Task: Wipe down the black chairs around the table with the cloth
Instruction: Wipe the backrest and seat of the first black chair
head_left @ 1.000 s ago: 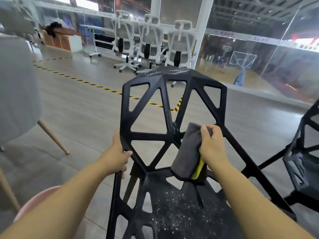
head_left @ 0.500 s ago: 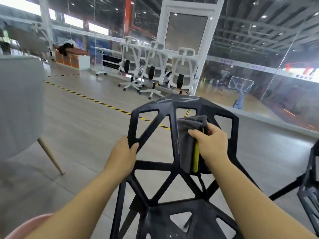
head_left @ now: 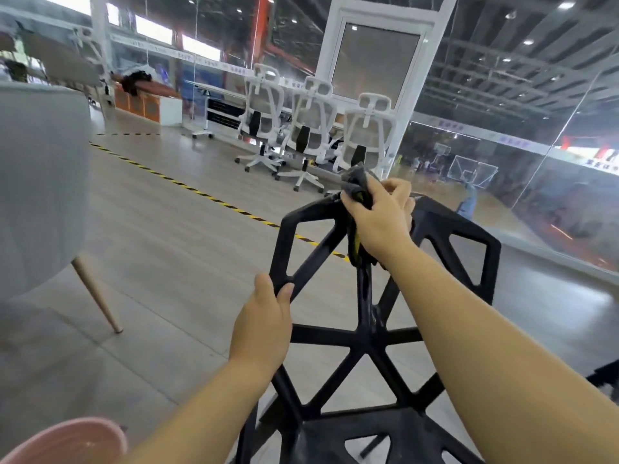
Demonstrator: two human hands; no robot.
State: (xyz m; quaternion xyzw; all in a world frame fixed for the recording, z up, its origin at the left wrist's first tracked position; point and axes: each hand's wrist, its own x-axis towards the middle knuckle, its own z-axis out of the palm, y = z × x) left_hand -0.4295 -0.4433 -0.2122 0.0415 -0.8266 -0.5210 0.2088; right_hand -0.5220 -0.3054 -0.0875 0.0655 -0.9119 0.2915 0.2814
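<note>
grey cloth (head_left: 355, 182) in curled right hand (head_left: 378, 219)

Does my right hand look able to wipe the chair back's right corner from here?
Probably yes: the right hand holds the cloth atop the chair, whose rim toward that corner looks bare.

I see a pale plank floor (head_left: 160, 249) running from near to far. A yellow-and-black tape line (head_left: 207, 197) crosses it from far left toward the middle. The black chair (head_left: 368, 339) stands near, right of centre. At left a grey chair (head_left: 40, 182) plants one slanted wooden leg (head_left: 97, 293) on the planks. Three white office chairs (head_left: 311, 128) stand far off on castors.
</note>
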